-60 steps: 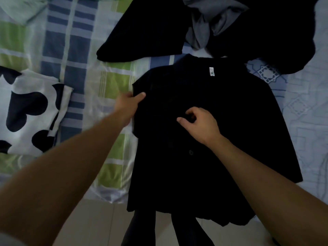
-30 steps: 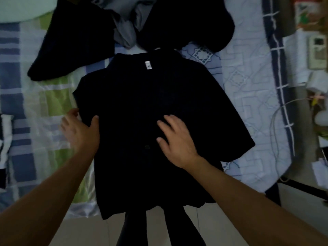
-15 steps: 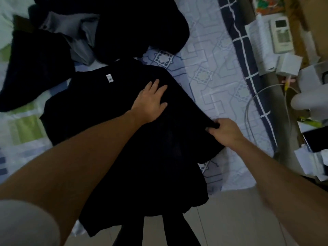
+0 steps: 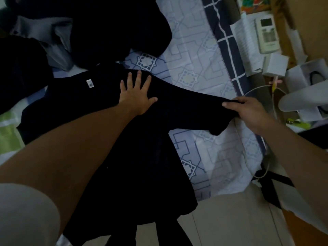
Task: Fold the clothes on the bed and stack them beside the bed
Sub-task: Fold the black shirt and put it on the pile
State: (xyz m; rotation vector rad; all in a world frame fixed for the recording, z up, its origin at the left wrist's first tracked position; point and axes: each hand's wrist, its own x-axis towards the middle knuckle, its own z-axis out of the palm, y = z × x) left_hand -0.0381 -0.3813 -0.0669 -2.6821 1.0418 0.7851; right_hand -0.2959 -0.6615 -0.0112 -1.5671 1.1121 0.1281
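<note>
A black shirt [image 4: 145,157] with a small white neck label lies spread on the bed [image 4: 195,55], its hem hanging over the front edge. My left hand [image 4: 136,95] presses flat with spread fingers on the shirt's right shoulder. My right hand [image 4: 248,112] grips the end of the right sleeve, pulled out sideways over the patterned sheet. A heap of dark and grey clothes [image 4: 85,32] lies behind the shirt at the upper left.
Beyond the bed's right edge sit a white remote [image 4: 267,35], papers, small white boxes [image 4: 275,65] and a thin cable [image 4: 255,89]. A pale tiled floor [image 4: 230,219] runs along the bed's front. A green and white checked sheet [image 4: 7,132] shows at the left.
Both hands moved from the shirt's left and middle to its right side. The left hand now presses the shoulder and the right hand has taken the sleeve end and drawn it outward.
</note>
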